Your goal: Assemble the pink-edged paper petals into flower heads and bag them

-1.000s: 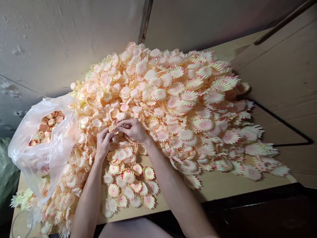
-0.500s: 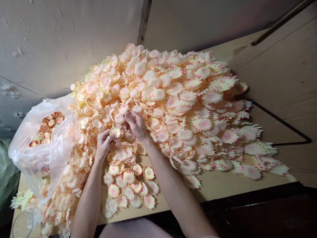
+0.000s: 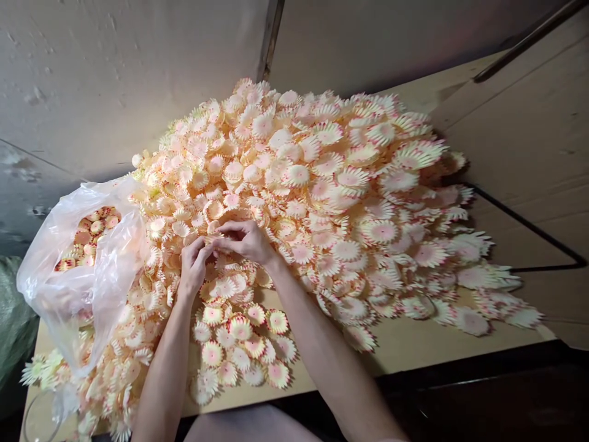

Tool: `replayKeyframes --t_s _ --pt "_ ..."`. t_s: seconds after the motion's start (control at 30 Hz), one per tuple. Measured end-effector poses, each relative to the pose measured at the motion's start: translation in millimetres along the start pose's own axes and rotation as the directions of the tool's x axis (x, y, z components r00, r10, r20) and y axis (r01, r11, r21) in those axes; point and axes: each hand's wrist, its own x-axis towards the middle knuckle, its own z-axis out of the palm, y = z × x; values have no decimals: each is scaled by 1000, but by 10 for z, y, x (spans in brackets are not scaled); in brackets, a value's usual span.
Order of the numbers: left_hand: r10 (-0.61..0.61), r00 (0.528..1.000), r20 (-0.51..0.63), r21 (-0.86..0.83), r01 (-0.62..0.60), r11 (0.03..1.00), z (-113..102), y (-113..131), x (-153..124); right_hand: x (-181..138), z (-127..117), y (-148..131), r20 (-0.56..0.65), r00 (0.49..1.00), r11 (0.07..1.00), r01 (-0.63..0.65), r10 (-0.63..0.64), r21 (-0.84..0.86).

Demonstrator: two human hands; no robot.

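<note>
Flower [image 3: 210,237] | pale cream, mostly hidden | left fingers [image 3: 201,252], right fingers [image 3: 229,244] pinching it | surrounding flowers [image 3: 296,176] fringed, pink-tipped

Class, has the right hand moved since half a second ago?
Yes: the right hand has brought its fingertips left, closer to the stationary translucent plastic bag.

Runs bare from left hand [image 3: 192,270] and right hand [image 3: 251,244] along slim, smooth forearms [image 3: 322,350], narrowing at wrists [image 3: 186,296]. Shows rounded lap [image 3: 248,425] at bottom edge; can't tell whether clothed.
</note>
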Motion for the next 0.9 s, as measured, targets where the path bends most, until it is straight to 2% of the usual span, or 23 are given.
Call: replayKeyframes --t_s 0.17,0.27,0.4,0.5,0.6,0.9 --pt "23 992 -121 82 -13 997 41 19 20 19 8 56 -54 998 997 -17 21 76" --pt "51 988 -143 129 -33 991 47 21 25 22 7 90 -58 997 993 -38 44 108" --pt "33 986 -164 105 -16 994 42 7 23 11 6 116 -76 995 995 -53 59 80" --pt "11 980 -197 27 -5 1000 48 -7 27 2 1 97 -76 996 999 -44 46 32" --pt "5 983 -185 -44 -14 999 60 -20 34 -7 -6 56 -67 998 1000 -12 10 -24" --pt "0 995 -100 -21 -2 1000 42 -43 30 -25 -8 13 17 998 994 -52 54 -100"
